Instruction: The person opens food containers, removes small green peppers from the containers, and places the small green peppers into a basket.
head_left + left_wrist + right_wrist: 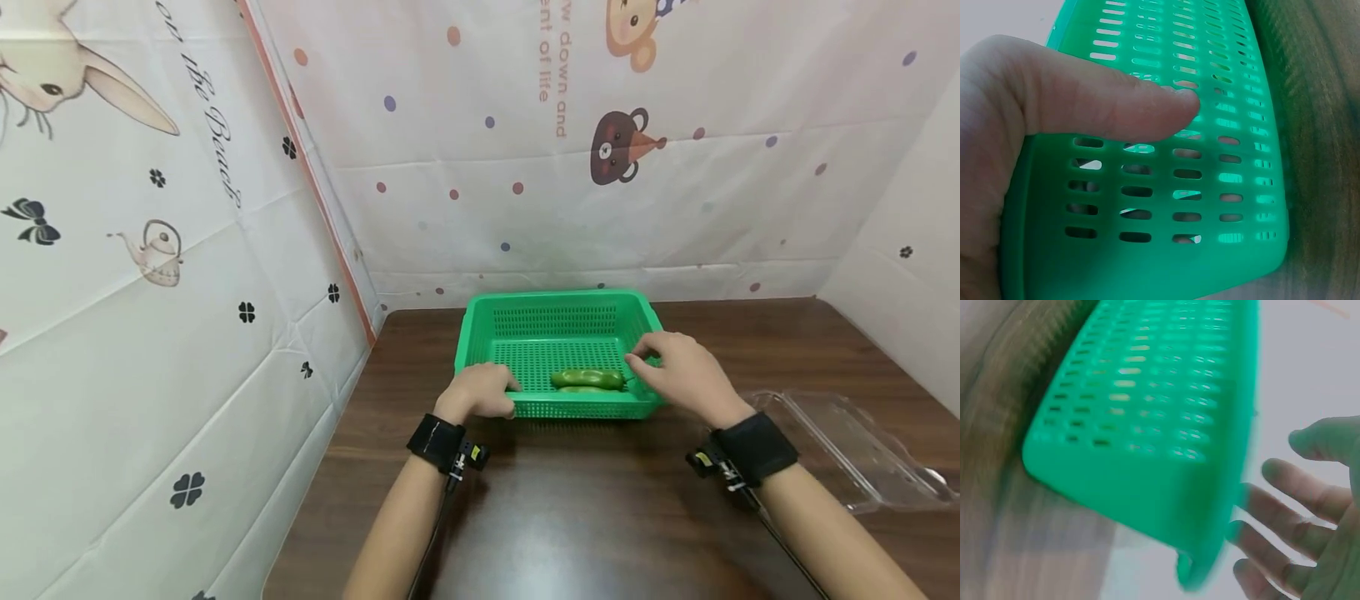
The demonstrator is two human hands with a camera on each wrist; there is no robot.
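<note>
From the head view, the left hand (480, 392) grips the near left corner of a green basket (558, 321) on the tabletop (600, 500). The right hand (678, 371), fingers loosely spread, hovers over its near right corner, with two green vegetables (588, 380) just left of its fingertips. A clear plastic lid (847, 450) lies to its right.

The left wrist view shows the thumb (1116, 106) pressed on the basket's slotted outer wall.

In the blurred right wrist view, relaxed fingers (1300, 487) are just beside the basket's rim; contact cannot be told.

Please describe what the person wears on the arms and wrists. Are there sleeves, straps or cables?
No sleeves: both forearms are bare. Each wrist carries a wide black strap, the left strap and the right strap, each with a small black device with a yellow mark. A thin dark cable runs back along each forearm.
</note>
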